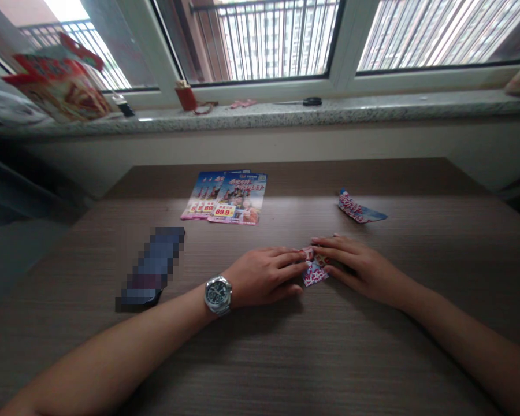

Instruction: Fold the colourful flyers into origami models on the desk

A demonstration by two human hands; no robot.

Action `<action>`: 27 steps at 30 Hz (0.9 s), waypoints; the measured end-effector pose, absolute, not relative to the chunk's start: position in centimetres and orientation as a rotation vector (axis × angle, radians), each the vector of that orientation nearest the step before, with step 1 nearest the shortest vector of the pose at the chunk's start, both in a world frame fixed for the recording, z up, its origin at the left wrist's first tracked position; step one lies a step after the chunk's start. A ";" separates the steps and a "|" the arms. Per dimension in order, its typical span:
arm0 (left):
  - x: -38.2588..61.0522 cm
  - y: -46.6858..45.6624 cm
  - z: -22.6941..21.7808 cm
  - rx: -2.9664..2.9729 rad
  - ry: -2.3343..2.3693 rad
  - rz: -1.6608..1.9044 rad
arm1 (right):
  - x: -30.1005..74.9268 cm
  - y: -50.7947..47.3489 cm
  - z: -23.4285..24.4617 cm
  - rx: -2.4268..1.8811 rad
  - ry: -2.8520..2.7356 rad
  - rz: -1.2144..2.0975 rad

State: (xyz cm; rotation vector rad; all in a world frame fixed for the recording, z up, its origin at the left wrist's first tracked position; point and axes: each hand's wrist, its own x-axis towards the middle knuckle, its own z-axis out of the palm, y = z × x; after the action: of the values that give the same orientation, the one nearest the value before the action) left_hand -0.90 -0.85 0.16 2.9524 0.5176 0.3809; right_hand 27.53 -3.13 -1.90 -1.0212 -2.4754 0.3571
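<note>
Folded leaflet paper lies on the table between my left hand and my right hand, under the fingertips of both.
My fingers are stretched out nearly straight on both sides, resting on the paper's edges rather than curled round it. The paper is small, red and white at the far part, with pink blossom print on pale blue at the near corner; my fingers hide its full outline. A steel wristwatch circles my left wrist. Beyond my right hand sits a creased blossom-printed strip; farther left, overlapping "89.9" flyers and a pixelated smartphone.
</note>
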 end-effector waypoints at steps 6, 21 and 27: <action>-1.0 -0.7 0.2 2.946 0.637 0.435 | 27.5 -3.0 -1.8 -0.998 -2.506 0.348; -1.0 -0.6 -0.3 2.986 0.686 0.474 | 27.4 -3.1 -1.8 -1.017 -2.533 0.325; -1.0 -0.7 -0.1 3.002 0.657 0.484 | 27.5 -3.1 -1.7 -0.997 -2.542 0.293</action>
State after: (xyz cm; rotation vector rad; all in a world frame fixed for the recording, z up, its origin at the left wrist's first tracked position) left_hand -1.02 -0.67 -0.14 3.0019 0.6573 0.4841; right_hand 27.48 -3.12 -1.72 -0.9968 -2.5424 0.2928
